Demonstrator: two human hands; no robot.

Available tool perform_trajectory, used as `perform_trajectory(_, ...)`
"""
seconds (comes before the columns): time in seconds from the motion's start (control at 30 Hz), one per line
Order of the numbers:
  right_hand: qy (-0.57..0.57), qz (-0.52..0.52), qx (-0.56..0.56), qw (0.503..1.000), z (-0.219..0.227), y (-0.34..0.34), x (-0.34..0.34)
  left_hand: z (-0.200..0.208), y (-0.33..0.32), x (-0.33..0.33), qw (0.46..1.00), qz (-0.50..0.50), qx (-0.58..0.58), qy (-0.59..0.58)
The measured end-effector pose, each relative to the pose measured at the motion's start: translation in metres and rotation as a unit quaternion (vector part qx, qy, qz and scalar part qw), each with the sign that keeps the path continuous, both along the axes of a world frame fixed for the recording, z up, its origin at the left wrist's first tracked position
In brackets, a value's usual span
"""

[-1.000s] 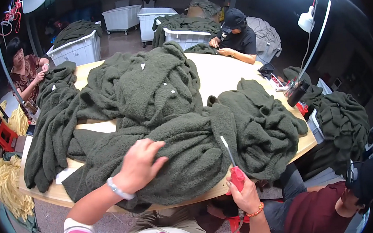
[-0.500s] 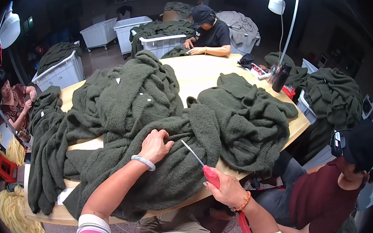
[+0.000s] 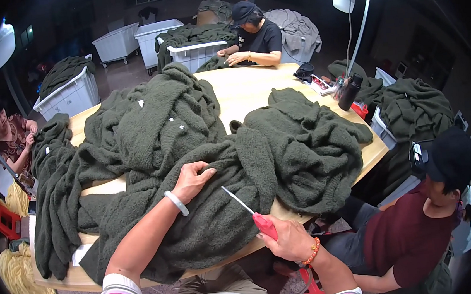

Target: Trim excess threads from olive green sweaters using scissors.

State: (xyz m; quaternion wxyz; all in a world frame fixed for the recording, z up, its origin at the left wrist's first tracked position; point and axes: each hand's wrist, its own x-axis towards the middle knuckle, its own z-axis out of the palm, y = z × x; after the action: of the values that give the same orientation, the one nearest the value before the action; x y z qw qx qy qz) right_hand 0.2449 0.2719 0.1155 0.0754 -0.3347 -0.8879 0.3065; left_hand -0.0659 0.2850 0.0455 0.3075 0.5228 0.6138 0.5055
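Observation:
A dark green knit garment point(image 3: 208, 222) lies spread over the near side of the table, in front of me. My left hand point(image 3: 191, 181), with a pale bangle on its wrist, is closed on a fold of it, thumb and forefinger together. In my right hand point(image 3: 288, 242) is a tool with a red handle and a thin metal shaft point(image 3: 238, 199). The shaft points up and left over the cloth, short of my left fingertips. Whether its tip touches the knit I cannot tell.
Green knitwear is heaped on the table point(image 3: 252, 84) at left point(image 3: 149, 121) and right point(image 3: 308, 146). Co-workers sit at far left, across, and close at my right point(image 3: 410, 227). A black bottle point(image 3: 350, 92) stands near the right edge. Lamps point(image 3: 343, 0) hang above.
My left hand has shifted slightly, its thumb and forefinger now closer together. The tool's tip sits a little lower and further left. The whole view has moved slightly.

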Motion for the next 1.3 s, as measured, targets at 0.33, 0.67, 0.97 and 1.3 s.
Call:
perform_trajectory(0.33, 0.032, -0.006, 0.0, 0.999, -0.019, 0.0, -0.01, 0.004, -0.021, -0.006, 0.996, -0.015, -0.074, -0.04)
perform_trajectory(0.67, 0.063, 0.014, 0.008, 0.998, -0.006, -0.009, -0.017, 0.024, -0.082, -0.032, 0.987, -0.015, -0.131, -0.096)
perform_trajectory(0.97, -0.001, 0.061, 0.048, 0.997, -0.003, -0.024, -0.031, 0.007, -0.088, -0.021, 0.995, -0.007, -0.06, -0.082)
perform_trajectory(1.3, -0.012, 0.054, 0.034, 0.998, 0.004, -0.023, -0.034, 0.002, -0.087, -0.022, 0.996, -0.001, -0.041, -0.085)
